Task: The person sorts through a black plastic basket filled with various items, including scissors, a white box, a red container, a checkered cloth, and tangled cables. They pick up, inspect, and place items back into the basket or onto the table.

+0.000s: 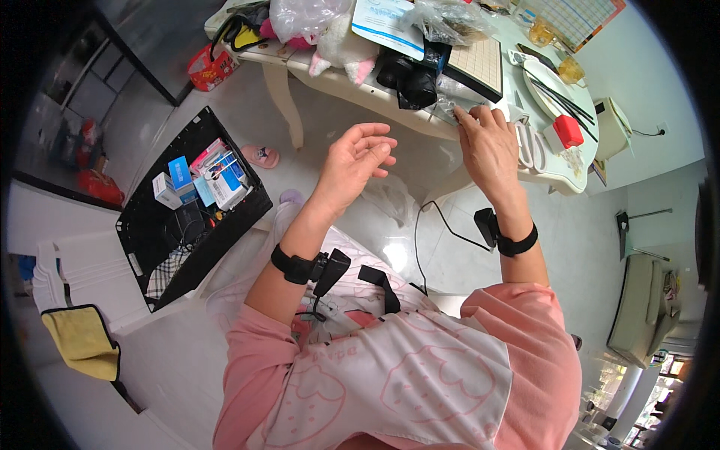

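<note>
My left hand (pixel 358 163) is raised over the floor in front of the table, its fingers slightly curled and apart, holding nothing. At the near edge of the white table (pixel 419 114), my right hand (pixel 488 143) has its fingertips bent down by a clear plastic wrapper (pixel 446 104); whether they grip it cannot be told. Just left of those fingertips lies a black plastic bag (pixel 416 87). A board with a grid (pixel 475 64) lies beyond my right hand. Folded white straps (pixel 530 147) hang at the table edge right of it.
A black crate (pixel 225 242) with medicine boxes (pixel 181 174) stands to the left. The table also bears a plush toy (pixel 343 50), a white plate (pixel 543 90) with black chopsticks, glass mugs (pixel 571 70) and a red-capped item (pixel 568 131). A black cable (pixel 417 225) hangs near my right wrist.
</note>
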A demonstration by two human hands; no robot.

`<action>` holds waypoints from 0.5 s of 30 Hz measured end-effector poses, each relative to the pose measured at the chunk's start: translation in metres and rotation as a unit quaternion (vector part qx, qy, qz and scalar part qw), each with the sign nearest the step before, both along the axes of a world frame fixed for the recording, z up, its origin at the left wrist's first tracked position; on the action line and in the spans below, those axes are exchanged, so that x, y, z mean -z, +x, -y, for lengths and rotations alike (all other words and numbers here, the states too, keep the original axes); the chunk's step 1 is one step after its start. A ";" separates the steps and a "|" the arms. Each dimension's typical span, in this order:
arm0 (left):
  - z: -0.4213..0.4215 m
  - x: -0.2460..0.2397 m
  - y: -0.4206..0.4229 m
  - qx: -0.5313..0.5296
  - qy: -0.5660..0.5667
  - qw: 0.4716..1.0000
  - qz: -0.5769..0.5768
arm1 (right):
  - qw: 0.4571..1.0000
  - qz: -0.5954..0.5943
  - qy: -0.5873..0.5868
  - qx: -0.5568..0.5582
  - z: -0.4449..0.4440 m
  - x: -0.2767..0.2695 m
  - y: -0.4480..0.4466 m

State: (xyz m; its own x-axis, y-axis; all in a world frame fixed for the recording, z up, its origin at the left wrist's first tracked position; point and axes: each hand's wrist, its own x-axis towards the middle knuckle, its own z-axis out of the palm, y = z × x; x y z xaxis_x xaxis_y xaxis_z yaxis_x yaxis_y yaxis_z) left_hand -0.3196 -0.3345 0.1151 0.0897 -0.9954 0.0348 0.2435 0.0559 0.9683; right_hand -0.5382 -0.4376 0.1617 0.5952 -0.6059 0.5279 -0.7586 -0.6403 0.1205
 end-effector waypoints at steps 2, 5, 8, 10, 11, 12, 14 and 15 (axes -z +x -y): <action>-0.003 0.002 0.002 -0.002 0.006 1.000 -0.001 | 0.999 -0.029 -0.009 0.025 0.001 0.001 0.003; -0.007 0.003 0.008 -0.005 0.012 1.000 0.004 | 0.999 -0.035 -0.002 0.028 -0.001 -0.001 0.002; -0.011 0.008 0.014 -0.007 0.013 1.000 -0.002 | 0.999 -0.019 0.016 0.040 -0.007 -0.002 -0.002; -0.012 0.014 0.018 -0.004 0.008 1.000 -0.011 | 1.000 -0.003 -0.001 0.010 -0.009 -0.003 -0.001; -0.013 0.018 0.017 -0.008 0.008 1.000 -0.015 | 1.000 0.000 -0.010 0.010 -0.011 -0.004 0.002; -0.017 0.022 0.020 -0.023 0.001 1.000 -0.016 | 1.000 0.018 -0.023 -0.010 -0.016 -0.006 0.005; -0.022 0.028 0.024 -0.044 0.007 0.999 -0.023 | 0.998 0.036 -0.002 -0.041 -0.024 -0.010 0.017; -0.026 0.030 0.031 -0.047 -0.024 0.998 0.024 | 0.998 0.032 0.031 -0.037 -0.029 -0.011 0.028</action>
State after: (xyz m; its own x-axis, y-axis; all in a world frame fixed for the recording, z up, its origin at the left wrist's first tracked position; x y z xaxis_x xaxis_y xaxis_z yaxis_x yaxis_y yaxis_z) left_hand -0.2882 -0.3085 0.0853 0.1805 -0.9795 0.0896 0.1880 0.1238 0.9743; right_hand -0.5104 -0.4087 0.1728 0.6055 -0.5942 0.5294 -0.7145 -0.6989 0.0327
